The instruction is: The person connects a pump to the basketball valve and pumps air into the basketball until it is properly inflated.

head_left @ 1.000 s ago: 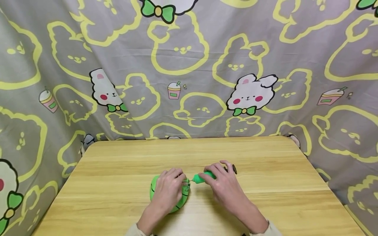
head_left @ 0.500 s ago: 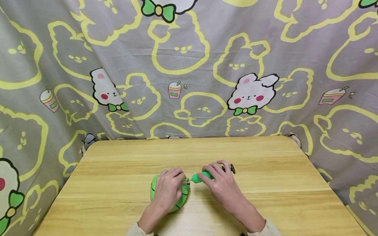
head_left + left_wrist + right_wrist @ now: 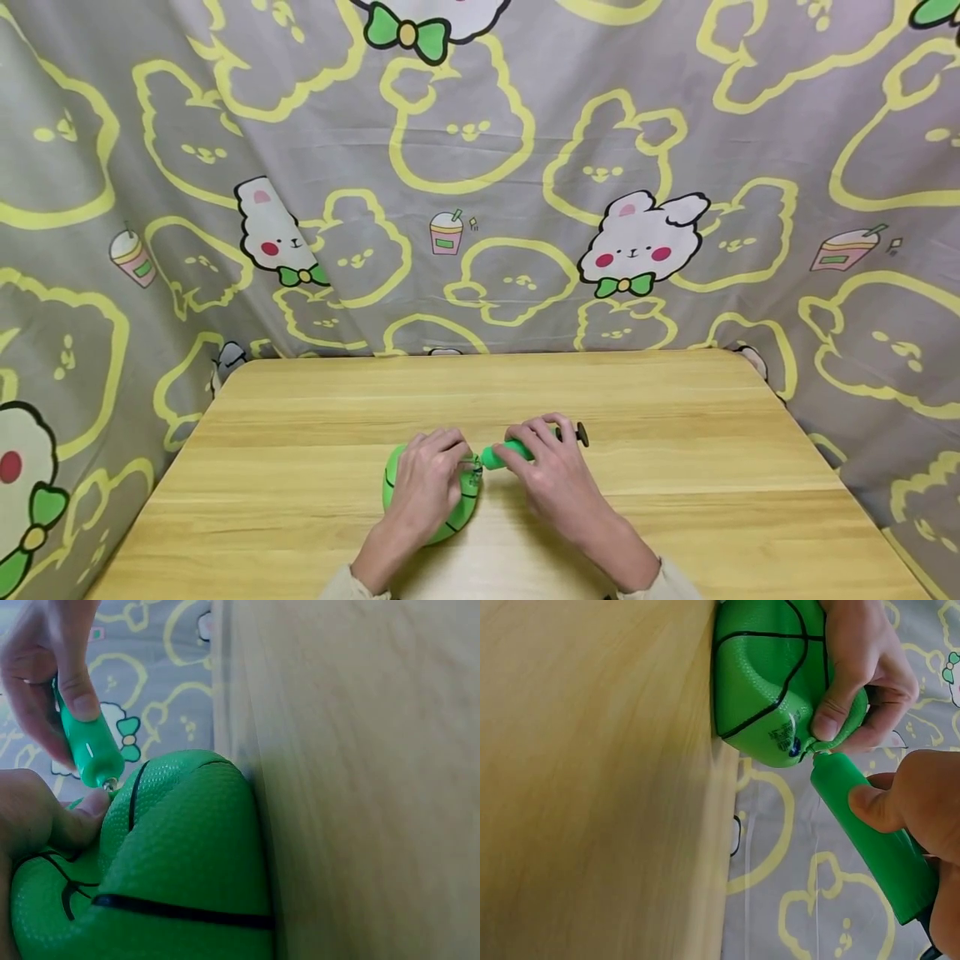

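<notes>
A soft, partly deflated green ball (image 3: 195, 840) with black lines, like a small basketball, rests on the table. My left hand (image 3: 431, 479) lies over it and pinches a fold of its skin between thumb and fingers, as the right wrist view shows. In my right hand (image 3: 558, 475) is a green hand pump (image 3: 870, 847), held with the thumb along its barrel. Its nose points left, right at the pinched fold. A short bit of metal needle (image 3: 110, 784) shows at the nose; the rest is hidden in the ball. The dark pump handle (image 3: 582, 434) sticks out behind the right hand.
The wooden table (image 3: 300, 417) stretches out behind and on both sides of the hands. A grey curtain (image 3: 495, 208) with yellow bear outlines and white rabbits hangs along its far edge and sides.
My right hand has moved the pump left, up to the ball; the needle, bare before, is now mostly out of sight. The left hand and ball have stayed nearly still.
</notes>
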Motion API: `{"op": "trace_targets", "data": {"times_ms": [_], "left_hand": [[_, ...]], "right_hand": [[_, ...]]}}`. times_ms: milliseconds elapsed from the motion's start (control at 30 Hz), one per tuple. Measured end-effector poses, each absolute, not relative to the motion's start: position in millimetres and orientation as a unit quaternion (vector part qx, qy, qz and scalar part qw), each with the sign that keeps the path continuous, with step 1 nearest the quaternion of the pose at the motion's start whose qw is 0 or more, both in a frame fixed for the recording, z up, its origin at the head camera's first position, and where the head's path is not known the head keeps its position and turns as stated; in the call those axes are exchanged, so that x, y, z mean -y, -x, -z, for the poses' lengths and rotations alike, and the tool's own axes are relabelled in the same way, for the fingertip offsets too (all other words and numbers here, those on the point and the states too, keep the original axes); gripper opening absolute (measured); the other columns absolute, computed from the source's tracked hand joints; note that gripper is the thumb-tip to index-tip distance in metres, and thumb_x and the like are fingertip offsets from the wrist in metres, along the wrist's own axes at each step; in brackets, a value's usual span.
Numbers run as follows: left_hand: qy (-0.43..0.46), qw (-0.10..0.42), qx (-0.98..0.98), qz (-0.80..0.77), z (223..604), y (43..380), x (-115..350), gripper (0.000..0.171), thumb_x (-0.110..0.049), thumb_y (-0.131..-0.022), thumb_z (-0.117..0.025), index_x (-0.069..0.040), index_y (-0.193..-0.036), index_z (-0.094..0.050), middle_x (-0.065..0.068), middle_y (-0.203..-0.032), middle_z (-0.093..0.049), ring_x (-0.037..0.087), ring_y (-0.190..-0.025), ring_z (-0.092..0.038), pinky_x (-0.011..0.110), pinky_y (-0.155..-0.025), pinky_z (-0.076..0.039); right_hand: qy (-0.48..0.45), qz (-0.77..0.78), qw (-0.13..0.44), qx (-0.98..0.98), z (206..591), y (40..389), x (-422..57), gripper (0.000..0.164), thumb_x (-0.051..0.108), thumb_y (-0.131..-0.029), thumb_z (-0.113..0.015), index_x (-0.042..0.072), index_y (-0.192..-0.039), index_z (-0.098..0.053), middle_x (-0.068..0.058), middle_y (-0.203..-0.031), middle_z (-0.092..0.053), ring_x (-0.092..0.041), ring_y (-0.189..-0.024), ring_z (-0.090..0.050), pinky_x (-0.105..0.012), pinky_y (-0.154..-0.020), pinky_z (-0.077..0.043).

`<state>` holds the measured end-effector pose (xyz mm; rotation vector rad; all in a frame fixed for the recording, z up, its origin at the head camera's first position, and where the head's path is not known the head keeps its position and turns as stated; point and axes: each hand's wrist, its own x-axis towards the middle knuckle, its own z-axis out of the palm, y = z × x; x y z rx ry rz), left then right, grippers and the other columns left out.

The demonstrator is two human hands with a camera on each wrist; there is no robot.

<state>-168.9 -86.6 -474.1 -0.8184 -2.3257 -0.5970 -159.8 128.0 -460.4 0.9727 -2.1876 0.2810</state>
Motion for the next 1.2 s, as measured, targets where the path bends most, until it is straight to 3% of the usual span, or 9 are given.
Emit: {"op": "trace_targets", "data": {"times_ms": [367,600,767,1000,1200], "left_hand": [[0.311,0.302,0.868,0.241,474,168,89,0.022,0.004,-0.070,-0.087,-0.012,-0.074,-0.072,-0.007,-0.078,-0.065,0.010,-0.070,-0.061,0.025,-0.061,-0.044],[0.302,0.294,0.864,0.277,475,168,85,0.023,0.004,-0.070,-0.088,-0.013,-0.073,-0.072,-0.007,-0.075,-0.065,0.009,-0.069,-0.061,0.026,-0.064,-0.047],[0.295,0.283,0.868,0.283,474,168,82,0.023,0.003,-0.071,-0.088,-0.013,-0.072,-0.071,-0.008,-0.074,-0.064,0.009,-0.069,-0.061,0.028,-0.067,-0.049],[0.288,0.249,0.883,0.273,467,170,82,0.019,-0.009,-0.078,-0.087,-0.015,-0.075,-0.070,-0.008,-0.078,-0.061,0.010,-0.074,-0.058,0.030,-0.069,-0.040],[0.285,0.238,0.900,0.228,466,167,86,0.019,-0.015,-0.078,-0.088,-0.015,-0.081,-0.070,-0.007,-0.084,-0.059,0.013,-0.078,-0.055,0.032,-0.072,-0.042]], "right_hand": [[-0.370,-0.135,0.350,0.850,464,161,-119,0.019,0.006,-0.085,-0.072,0.016,-0.101,-0.077,-0.004,-0.101,-0.070,-0.025,-0.093,-0.063,-0.051,-0.089,-0.044],[-0.349,-0.178,0.328,0.859,468,158,-119,0.026,0.000,-0.078,-0.080,0.014,-0.101,-0.078,-0.004,-0.101,-0.071,-0.025,-0.095,-0.063,-0.054,-0.090,-0.043],[-0.340,-0.186,0.327,0.862,469,157,-119,0.023,0.003,-0.080,-0.079,0.013,-0.100,-0.078,-0.003,-0.100,-0.071,-0.024,-0.095,-0.063,-0.052,-0.089,-0.042],[-0.345,-0.164,0.312,0.870,462,160,-124,0.028,0.002,-0.079,-0.083,0.014,-0.103,-0.077,-0.003,-0.102,-0.071,-0.026,-0.097,-0.063,-0.051,-0.087,-0.043],[-0.345,-0.153,0.287,0.881,458,159,-130,0.030,0.006,-0.080,-0.086,0.016,-0.107,-0.077,-0.001,-0.105,-0.070,-0.024,-0.099,-0.062,-0.048,-0.086,-0.044]]}}
